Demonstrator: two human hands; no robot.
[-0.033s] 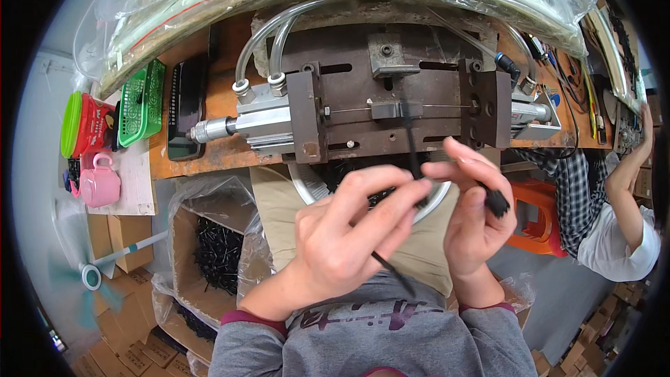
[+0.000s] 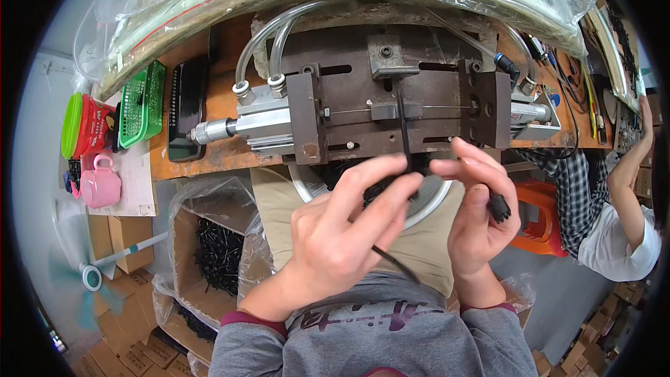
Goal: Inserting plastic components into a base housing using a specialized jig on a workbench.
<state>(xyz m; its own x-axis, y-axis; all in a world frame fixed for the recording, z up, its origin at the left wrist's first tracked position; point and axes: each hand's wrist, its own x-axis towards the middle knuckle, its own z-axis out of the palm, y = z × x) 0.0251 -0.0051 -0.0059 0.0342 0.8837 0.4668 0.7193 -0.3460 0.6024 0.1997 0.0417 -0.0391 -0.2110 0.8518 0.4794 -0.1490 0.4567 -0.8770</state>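
Note:
My left hand point(image 2: 349, 220) is closed, with thumb and fingertips pinching a thin black rod point(image 2: 404, 126). The rod's far end reaches up over the small grey metal block point(image 2: 385, 111) at the middle of the machine. A second thin black length point(image 2: 396, 264) pokes out below the same hand; whether it is part of the same piece is hidden. My right hand point(image 2: 481, 213), to the right, curls round a bundle of black rods point(image 2: 498, 207), whose ends show beside the thumb. Its forefinger points toward the left fingertips, a small gap apart.
The brown metal machine point(image 2: 363, 141) has cylinders point(image 2: 262, 126) and clear hoses on a wooden bench. Below left stands a lined carton point(image 2: 183, 255) of black pieces. Green basket point(image 2: 142, 108), pink cup point(image 2: 101, 183) and small fan point(image 2: 91, 277) are at left. Another person point(image 2: 621, 237) sits at right.
My left hand has drawn slightly left, and the rod, blurred before, now shows sharply across the block. My right hand has barely moved.

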